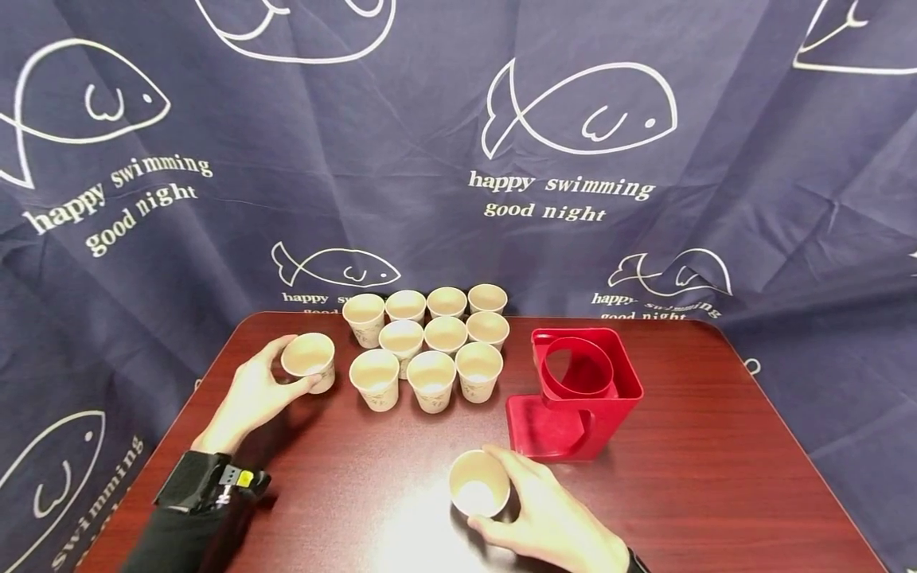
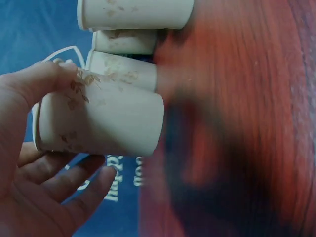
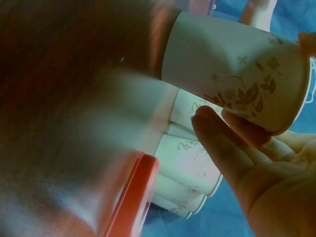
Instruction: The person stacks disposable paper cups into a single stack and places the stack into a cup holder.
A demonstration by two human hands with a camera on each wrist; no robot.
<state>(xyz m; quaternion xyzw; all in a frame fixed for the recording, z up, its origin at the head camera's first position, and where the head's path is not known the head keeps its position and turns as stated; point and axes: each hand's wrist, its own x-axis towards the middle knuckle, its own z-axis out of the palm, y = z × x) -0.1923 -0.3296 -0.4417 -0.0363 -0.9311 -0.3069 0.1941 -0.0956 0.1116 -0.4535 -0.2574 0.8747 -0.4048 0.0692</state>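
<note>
- My left hand (image 1: 251, 396) grips a white paper cup (image 1: 310, 361) that stands upright on the dark red wooden table (image 1: 716, 477), towards its left side. The thumb curls over the near wall and the fingers wrap round the far one.
- The left wrist view shows the thumb (image 2: 37, 81) lying on that cup's leaf print, with the fingers (image 2: 64, 180) spread loosely beneath it.
- My right hand (image 1: 552, 517) holds a second paper cup (image 1: 478, 484) near the table's front edge. Its mouth tips up towards me. The fingers curve round its right side and the thumb sits under the rim.
- In the right wrist view, the fingertips (image 3: 217, 136) are against this cup's wall just below the rim.
- Between the two hands stands a cluster of ten more paper cups (image 1: 430, 338), all upright and packed close in three rows. The nearest of them is just beside the left-hand cup.
- A red plastic cup holder (image 1: 583, 394) sits right of the cluster, just beyond my right hand. Its ring opening faces up.
- A navy cloth backdrop (image 1: 458, 159) printed with fish outlines hangs behind the table.
</note>
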